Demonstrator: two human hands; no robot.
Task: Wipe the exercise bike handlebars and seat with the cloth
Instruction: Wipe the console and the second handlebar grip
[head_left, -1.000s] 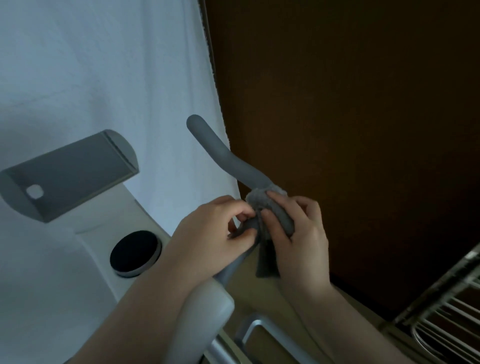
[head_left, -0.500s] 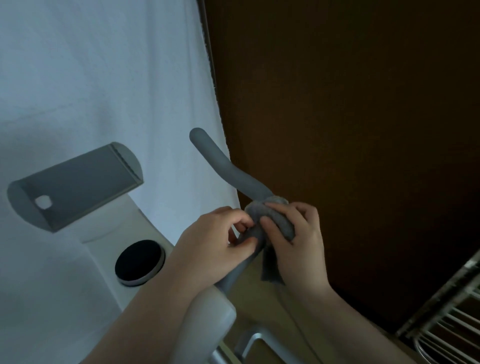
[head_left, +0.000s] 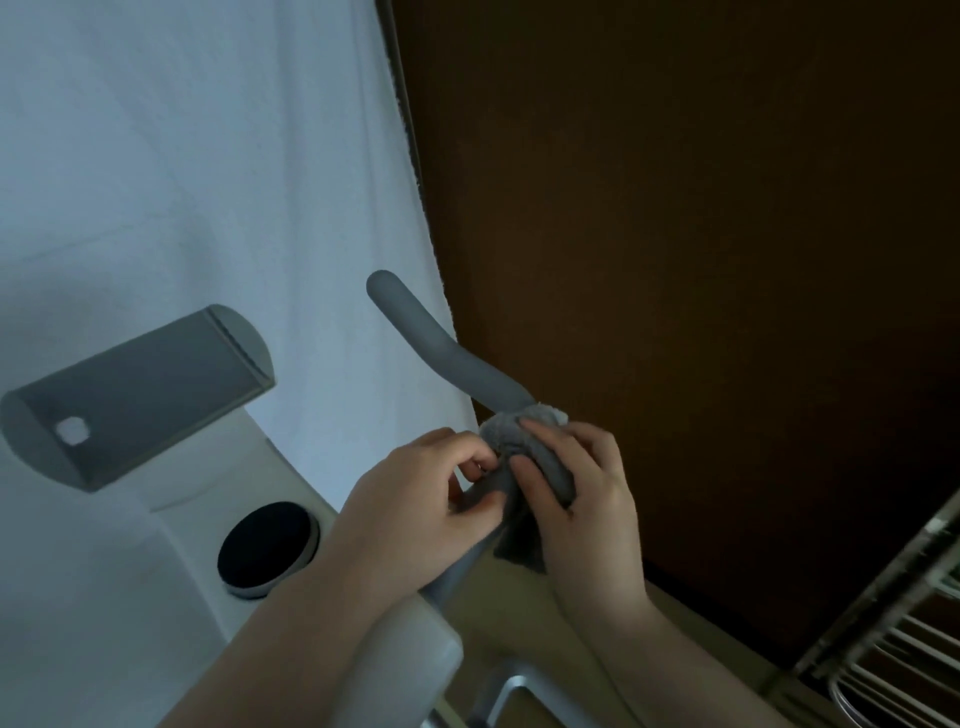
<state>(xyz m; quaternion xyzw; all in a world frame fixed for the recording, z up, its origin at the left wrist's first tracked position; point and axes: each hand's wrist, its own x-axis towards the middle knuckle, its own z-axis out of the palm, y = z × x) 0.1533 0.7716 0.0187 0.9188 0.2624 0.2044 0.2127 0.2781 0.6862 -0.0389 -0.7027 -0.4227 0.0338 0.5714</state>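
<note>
In the head view, a curved grey foam-covered handlebar (head_left: 447, 358) of the exercise bike rises from the lower middle toward the upper left, and its free rounded end stands in front of a white cloth backdrop (head_left: 182, 182). A small grey fluffy cloth (head_left: 524, 441) is wrapped around the bar at the bend, and one loose corner of it hangs down below the bar.

The right hand (head_left: 576, 499) is clamped on the cloth, with the fingers curled over the top and the thumb pressing from the near side, probably so that the fabric presses on the bar all around. The left hand (head_left: 415, 504) pinches the cloth edge and the bar just beside it, with the fingers bent together; this seems to keep the cloth from sliding or turning while the other hand rubs. The two hands are almost touching.

To the left stands a grey flat tablet holder (head_left: 135, 395) on the white plastic bike console (head_left: 156, 571), and a round black knob (head_left: 267, 545) sits below it. A dark brown wall (head_left: 675, 208) fills the right side, and a metal wire rack (head_left: 893, 649) shows in the lower right corner.

The seat is not in view. The upper part of the handlebar looks not yet covered by the cloth, so the task appears to be in its early half.
</note>
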